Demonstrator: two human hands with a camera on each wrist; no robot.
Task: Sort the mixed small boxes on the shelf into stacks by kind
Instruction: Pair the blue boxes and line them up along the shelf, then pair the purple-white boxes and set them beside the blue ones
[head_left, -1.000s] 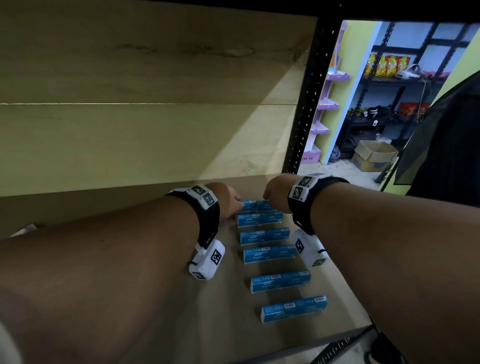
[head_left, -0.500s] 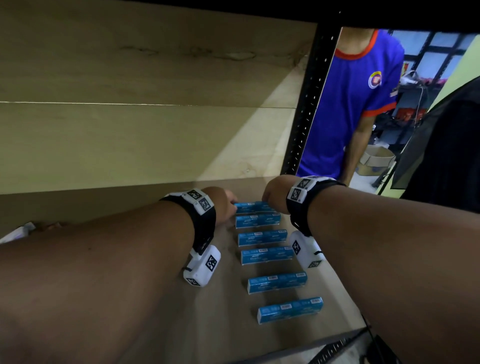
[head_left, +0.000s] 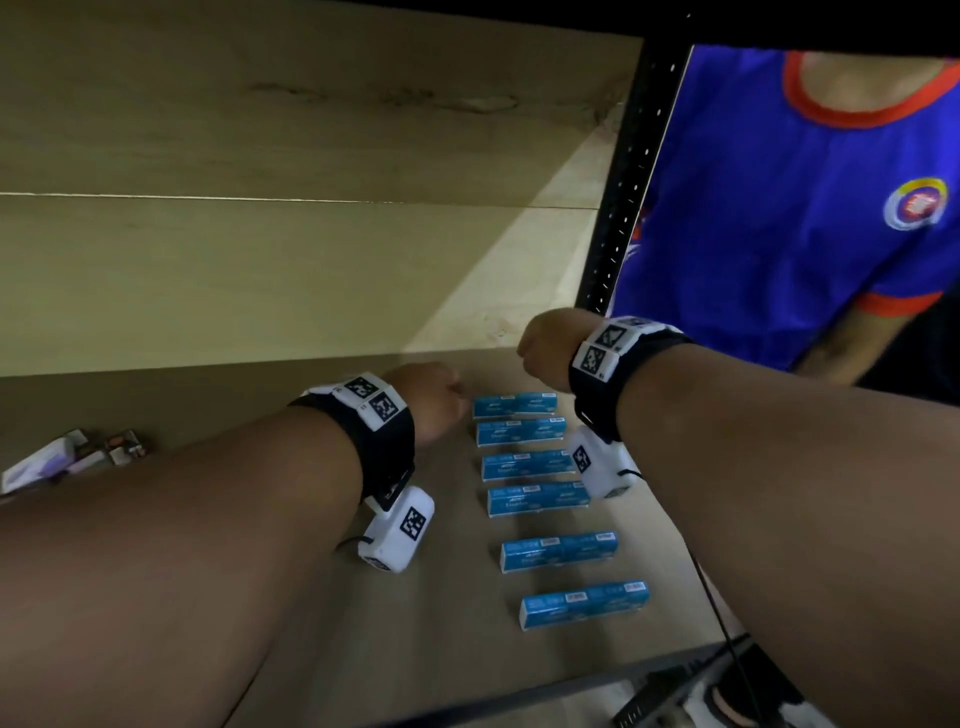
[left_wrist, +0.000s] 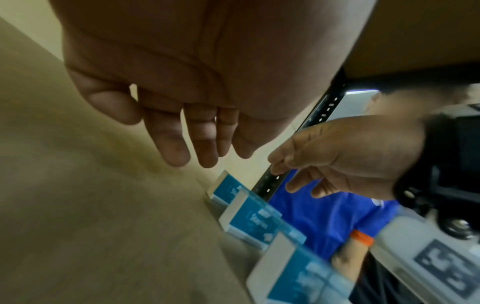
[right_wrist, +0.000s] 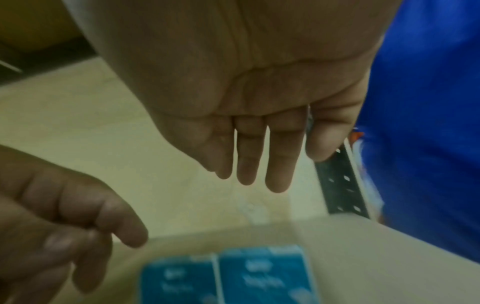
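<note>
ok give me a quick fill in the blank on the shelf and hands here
1. The blue boxes lie in ___ rows on the shelf.
2. The left hand holds ___.
3. The right hand hangs ___ the farthest row.
4. The bystander's shirt is ___ with orange trim.

Missing: six; nothing; above; blue

Head view: from above and behind both forearms, facing forward and down into the shelf (head_left: 322, 597). Wrist views: close under each palm, looking along the fingers, blurred. Shared by all three: the farthest blue boxes (head_left: 514, 405) (left_wrist: 228, 190) (right_wrist: 226, 275).
</note>
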